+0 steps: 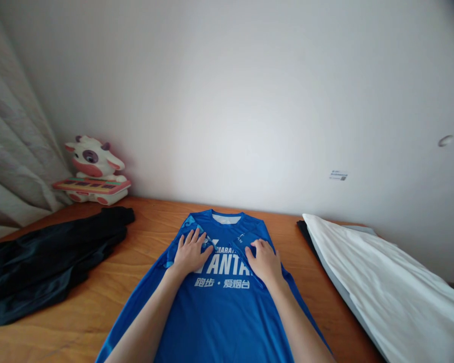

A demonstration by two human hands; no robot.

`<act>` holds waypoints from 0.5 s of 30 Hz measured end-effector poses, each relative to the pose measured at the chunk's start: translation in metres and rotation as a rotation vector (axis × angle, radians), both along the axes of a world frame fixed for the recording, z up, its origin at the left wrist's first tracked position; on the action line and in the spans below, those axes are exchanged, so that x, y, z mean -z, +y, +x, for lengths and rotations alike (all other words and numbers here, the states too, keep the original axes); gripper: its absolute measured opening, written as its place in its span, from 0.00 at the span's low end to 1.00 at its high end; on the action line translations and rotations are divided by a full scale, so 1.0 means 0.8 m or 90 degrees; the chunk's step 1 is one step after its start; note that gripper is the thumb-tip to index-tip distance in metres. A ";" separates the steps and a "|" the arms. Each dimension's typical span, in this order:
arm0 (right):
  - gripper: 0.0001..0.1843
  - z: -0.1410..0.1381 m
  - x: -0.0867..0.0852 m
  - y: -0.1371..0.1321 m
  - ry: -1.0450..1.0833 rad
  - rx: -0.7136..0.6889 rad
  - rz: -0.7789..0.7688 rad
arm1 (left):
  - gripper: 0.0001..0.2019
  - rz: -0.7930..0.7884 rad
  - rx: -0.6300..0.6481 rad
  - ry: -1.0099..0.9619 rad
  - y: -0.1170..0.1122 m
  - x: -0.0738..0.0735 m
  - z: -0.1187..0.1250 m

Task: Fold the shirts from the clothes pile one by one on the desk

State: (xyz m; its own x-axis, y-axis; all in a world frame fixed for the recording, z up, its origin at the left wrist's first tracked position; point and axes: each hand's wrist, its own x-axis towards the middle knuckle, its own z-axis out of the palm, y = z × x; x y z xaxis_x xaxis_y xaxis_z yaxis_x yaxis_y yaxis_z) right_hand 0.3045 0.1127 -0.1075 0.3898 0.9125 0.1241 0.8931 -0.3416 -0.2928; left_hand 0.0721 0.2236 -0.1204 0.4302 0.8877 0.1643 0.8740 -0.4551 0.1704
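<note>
A blue T-shirt (219, 317) with white lettering lies front up on the wooden surface, its collar toward the wall. Both sleeves are turned inward over the chest, covering part of the print. My left hand (192, 253) rests on the patterned left sleeve (191, 224), fingers spread and pointing toward the collar. On the other side, my right hand (264, 259) lies on the right sleeve (245, 241), its fingers slightly bent and apart. Neither hand grips the cloth. The shirt's lower edge runs out of view between my forearms.
At the left lies a dark garment (56, 262). Behind it, a cow-shaped toy keyboard (94, 174) stands by the curtain (15, 136). White clothing (393, 282) lies over grey and black pieces at the right. A wall (227, 101) rises behind the wooden surface (109, 282).
</note>
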 end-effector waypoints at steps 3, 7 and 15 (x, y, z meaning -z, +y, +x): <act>0.22 -0.012 0.008 0.001 -0.045 0.029 0.071 | 0.24 -0.002 -0.027 -0.034 0.001 -0.005 0.001; 0.27 -0.011 0.015 -0.002 -0.079 -0.035 0.073 | 0.30 0.033 -0.062 -0.016 -0.002 -0.006 0.002; 0.44 -0.008 0.006 0.006 -0.027 -0.066 -0.134 | 0.46 -0.029 -0.069 0.035 -0.006 -0.009 0.009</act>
